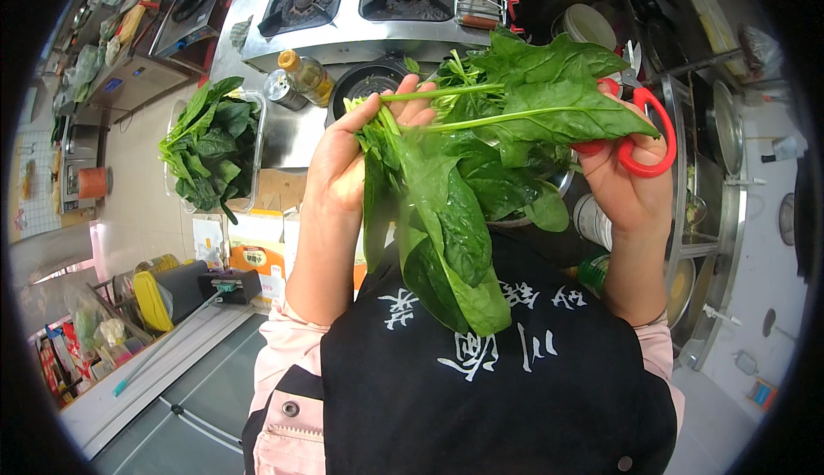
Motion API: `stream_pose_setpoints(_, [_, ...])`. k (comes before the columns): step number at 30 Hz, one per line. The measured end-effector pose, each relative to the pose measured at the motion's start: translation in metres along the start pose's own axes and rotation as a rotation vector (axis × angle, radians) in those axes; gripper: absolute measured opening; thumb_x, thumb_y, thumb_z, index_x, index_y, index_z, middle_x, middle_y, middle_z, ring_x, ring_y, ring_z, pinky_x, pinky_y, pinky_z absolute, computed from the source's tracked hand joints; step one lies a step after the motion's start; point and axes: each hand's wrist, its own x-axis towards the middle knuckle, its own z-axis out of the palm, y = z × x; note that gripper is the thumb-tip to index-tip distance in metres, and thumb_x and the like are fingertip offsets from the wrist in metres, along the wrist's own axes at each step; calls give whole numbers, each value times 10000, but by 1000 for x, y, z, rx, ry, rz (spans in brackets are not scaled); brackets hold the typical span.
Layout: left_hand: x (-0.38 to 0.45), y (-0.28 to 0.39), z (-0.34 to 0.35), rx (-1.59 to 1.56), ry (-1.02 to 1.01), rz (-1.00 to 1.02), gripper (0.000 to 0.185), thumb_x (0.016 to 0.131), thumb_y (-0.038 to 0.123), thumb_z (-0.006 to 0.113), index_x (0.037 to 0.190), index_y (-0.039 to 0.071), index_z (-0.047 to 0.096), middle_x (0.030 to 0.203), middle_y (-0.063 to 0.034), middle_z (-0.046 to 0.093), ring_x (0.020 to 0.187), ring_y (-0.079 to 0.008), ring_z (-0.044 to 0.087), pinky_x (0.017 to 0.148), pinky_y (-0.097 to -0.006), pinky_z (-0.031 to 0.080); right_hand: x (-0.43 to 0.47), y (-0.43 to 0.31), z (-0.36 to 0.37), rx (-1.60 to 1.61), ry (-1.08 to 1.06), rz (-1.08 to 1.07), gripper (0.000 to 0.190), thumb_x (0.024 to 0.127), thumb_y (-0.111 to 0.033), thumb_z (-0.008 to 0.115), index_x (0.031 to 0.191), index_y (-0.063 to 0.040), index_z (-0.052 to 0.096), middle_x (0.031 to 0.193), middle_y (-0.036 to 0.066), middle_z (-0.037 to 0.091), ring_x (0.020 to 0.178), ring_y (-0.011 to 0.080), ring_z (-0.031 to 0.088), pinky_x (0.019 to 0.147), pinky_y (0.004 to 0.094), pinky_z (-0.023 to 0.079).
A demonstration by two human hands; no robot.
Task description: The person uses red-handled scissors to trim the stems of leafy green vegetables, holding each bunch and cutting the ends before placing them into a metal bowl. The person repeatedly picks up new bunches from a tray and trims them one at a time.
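Note:
A bunch of leafy greens that looks like spinach (450, 192) hangs from my left hand (341, 169), its stem ends pinched at the thumb and fingers. Its leaves droop over my black apron (502, 410). Two long stems stretch across to the right, where a broad leaf (560, 111) reaches my right hand (621, 192). That hand has red-handled scissors (666, 134) hooked on it, blades pointing away from me; the leaf partly covers its fingers. More greens (463, 66) lie behind, in a vessel mostly hidden by the leaves.
A clear plastic container (259, 153) piled with greens (215, 134) stands at left. Near it are a can (283, 91), a yellow-capped bottle (311, 79) and a dark pan (364, 79). Behind is a gas stove (360, 40). A white bucket (591, 221) and metal rack (673, 217) stand at right.

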Motion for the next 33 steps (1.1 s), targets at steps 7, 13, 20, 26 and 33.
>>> stream_pose_setpoints(7, [1,-3,3,4,97,34,375,982,125,424,1331,-11,442,1413,-207,420,1251,-346,484,1069,-483,399,-1,-2,2,20,34,5,203,912,-85,534,1076,20,592,1061,133,656,1026,255,633,930,412,500])
stream_pose_setpoints(13, [1,-1,6,12,175,61,357,967,118,462,1308,17,483,1362,-164,496,1175,-343,549,1034,-470,443,-5,-2,13,-36,173,39,177,897,-47,546,1064,-5,587,1018,109,659,983,242,640,890,389,511])
stream_pose_setpoints(20, [1,-9,4,125,122,156,333,969,96,456,1279,-21,487,1350,-183,499,1137,-342,575,994,-450,493,-8,3,21,-270,189,-36,218,883,6,565,1100,-12,579,1051,92,606,1003,216,613,870,352,510])
stream_pose_setpoints(26, [-2,-1,-1,248,142,313,411,987,101,420,1380,-7,369,1411,-182,431,1160,-338,563,1002,-420,498,-14,10,12,-794,147,-249,265,868,47,576,1131,18,564,1104,106,577,1013,199,595,859,309,498])
stream_pose_setpoints(33, [-19,24,-14,213,66,258,437,985,74,419,1418,48,367,1449,-123,402,1200,-251,528,1040,-352,460,-26,35,-24,-1012,-6,-535,640,776,-439,744,1142,26,501,1127,130,536,1019,206,562,847,329,451])
